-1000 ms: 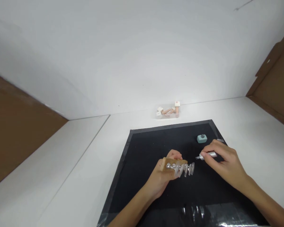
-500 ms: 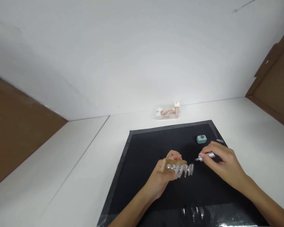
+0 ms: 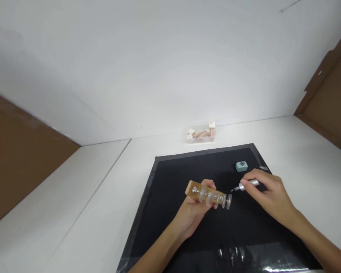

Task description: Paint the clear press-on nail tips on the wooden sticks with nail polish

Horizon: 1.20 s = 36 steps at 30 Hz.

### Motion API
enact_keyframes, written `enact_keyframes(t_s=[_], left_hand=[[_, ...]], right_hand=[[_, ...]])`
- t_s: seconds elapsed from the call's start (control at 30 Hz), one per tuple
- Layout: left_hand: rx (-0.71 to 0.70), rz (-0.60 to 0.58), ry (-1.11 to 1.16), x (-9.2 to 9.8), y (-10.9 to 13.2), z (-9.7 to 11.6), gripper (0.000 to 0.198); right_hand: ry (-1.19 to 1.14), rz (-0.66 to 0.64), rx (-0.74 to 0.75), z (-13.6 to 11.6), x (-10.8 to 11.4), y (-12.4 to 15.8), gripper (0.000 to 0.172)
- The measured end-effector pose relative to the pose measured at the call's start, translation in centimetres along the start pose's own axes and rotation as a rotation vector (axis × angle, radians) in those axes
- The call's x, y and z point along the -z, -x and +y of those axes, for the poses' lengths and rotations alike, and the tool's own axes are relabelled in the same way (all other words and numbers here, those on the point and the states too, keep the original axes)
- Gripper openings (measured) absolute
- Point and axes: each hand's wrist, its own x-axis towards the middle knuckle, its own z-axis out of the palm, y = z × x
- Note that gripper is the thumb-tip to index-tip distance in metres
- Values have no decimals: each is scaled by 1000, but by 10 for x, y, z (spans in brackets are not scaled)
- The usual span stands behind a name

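Yellow-brown wooden block (image 3: 208,189) with round metal studs (image 3: 195,189) and curved clear-plastic pieces (image 3: 229,202) sits below and right of frame centre, clamped in the left hand (image 3: 191,212); apart from it, the right hand (image 3: 268,190) pinches a silver-handled brush (image 3: 242,186), tip near the rightmost piece.

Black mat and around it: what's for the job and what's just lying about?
In use:
wooden block with clear pieces, left hand
brush, right hand
teal bottle, probably the brush's

Seemingly lying about:
clear tray, behind the mat
clear sliver, mat's edge
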Motion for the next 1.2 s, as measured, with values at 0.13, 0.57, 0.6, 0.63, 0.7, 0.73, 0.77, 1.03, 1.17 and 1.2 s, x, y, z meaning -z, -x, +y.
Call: enact_keyframes(t_s=[0.13,0.57,0.6,0.63,0.7,0.73,0.77,1.03,1.17,1.2], left_hand=[[-27,-2,70,2,-2,-2,36],[-48,-7,222,5,-4,-7,36],[-47,-6,223,4,-4,-7,36],[-47,-3,224,4,-4,-6,37],[-38,4,224,3,-4,-5,38],[-33,7,226,2,-4,-5,38],[-28,9,229,2,-4,-5,38],[-10,3,246,4,-3,-7,36],[0,15,247,5,-2,-6,36],[5,24,248,5,-3,-6,37]], right_hand=[[-79,-47,4,0,3,1,17],[-65,9,-113,4,1,1,19],[-80,-8,-102,3,2,1,18],[-104,-39,-83,3,2,1,18],[-160,-118,-29,0,2,2,17],[-184,-151,0,-1,2,3,17],[-198,-172,18,-2,2,3,16],[-53,-4,-148,3,-2,3,21],[-58,1,-150,4,0,3,22],[-77,-21,-144,3,0,3,22]])
